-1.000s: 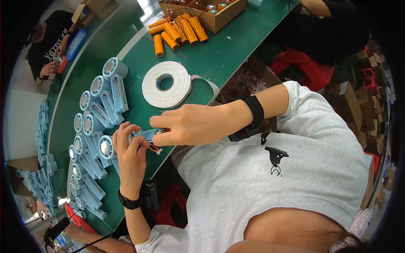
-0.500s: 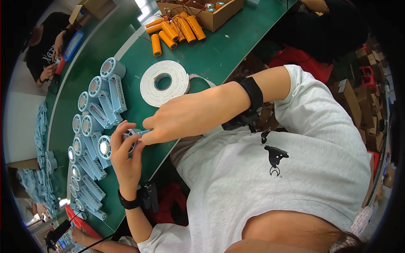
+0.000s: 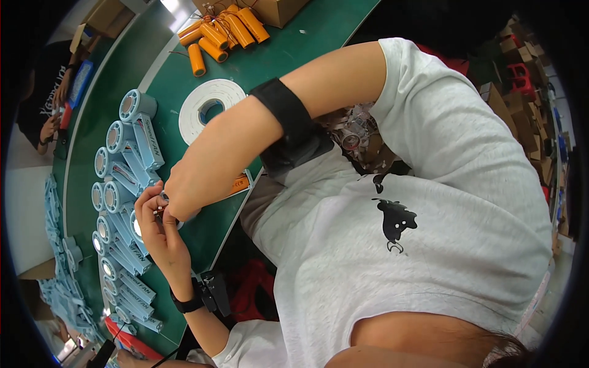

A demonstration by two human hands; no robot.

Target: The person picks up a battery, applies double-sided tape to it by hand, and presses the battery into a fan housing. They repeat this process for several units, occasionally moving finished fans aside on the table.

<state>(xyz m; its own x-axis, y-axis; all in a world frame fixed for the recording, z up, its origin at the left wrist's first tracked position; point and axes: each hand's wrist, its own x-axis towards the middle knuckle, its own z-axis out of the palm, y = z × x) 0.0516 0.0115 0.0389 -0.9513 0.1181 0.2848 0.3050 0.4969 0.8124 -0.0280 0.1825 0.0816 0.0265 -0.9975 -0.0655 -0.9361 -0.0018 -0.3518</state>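
Note:
My left hand and my right hand meet over the near edge of the green table. Together they pinch a small light-blue cylinder piece, which the fingers mostly hide. My right forearm, with a black wrist band, crosses in from the right. On my left wrist is a black watch. Rows of light-blue cylinders lie just left of the hands, and a white tape roll sits behind them.
Several orange cylinders lie at the far side beside a cardboard box. An orange-labelled flat piece shows under my forearm. Another person works at the far left. More blue parts pile up at the lower left.
Both hands have kept hold of the blue piece and shifted slightly toward the table's near edge. My right forearm now covers part of the tape roll's near side.

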